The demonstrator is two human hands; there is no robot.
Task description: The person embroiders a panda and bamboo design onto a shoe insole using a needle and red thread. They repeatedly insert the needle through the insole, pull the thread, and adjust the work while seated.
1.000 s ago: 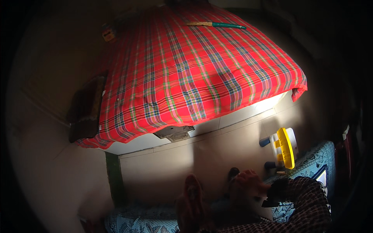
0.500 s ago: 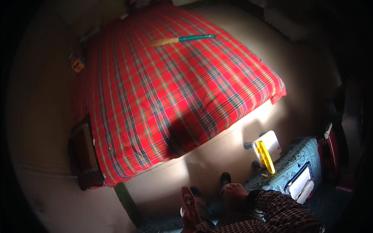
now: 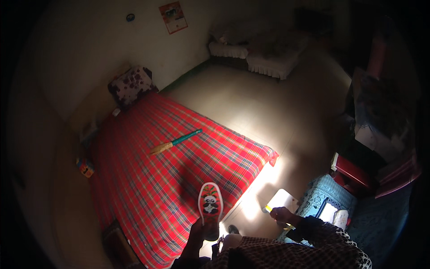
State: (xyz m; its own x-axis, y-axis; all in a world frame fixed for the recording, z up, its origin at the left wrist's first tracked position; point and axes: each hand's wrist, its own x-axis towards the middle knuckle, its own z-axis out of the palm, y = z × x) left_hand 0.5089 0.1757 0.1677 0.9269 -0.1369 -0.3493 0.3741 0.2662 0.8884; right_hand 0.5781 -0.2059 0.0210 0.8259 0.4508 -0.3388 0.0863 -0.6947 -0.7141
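My left hand is closed around the lower end of an embroidered shoe insole. The insole has a white rim, a red ground and a panda with green leaves, and is raised in front of the bed. At the right, my right hand is wrapped round a long yellow plastic thing, whose middle the fingers hide. It is over the edge of a small white-topped stool.
A bed with a red plaid sheet bears a straw brush with a green handle. Right of the stool stands a blue patterned covered seat with a dark-edged case on it. A second bed stands at the back.
My view has lifted toward the far wall. The left hand has raised the insole; the right hand has moved from my lap to the stool and taken hold of the yellow thing.
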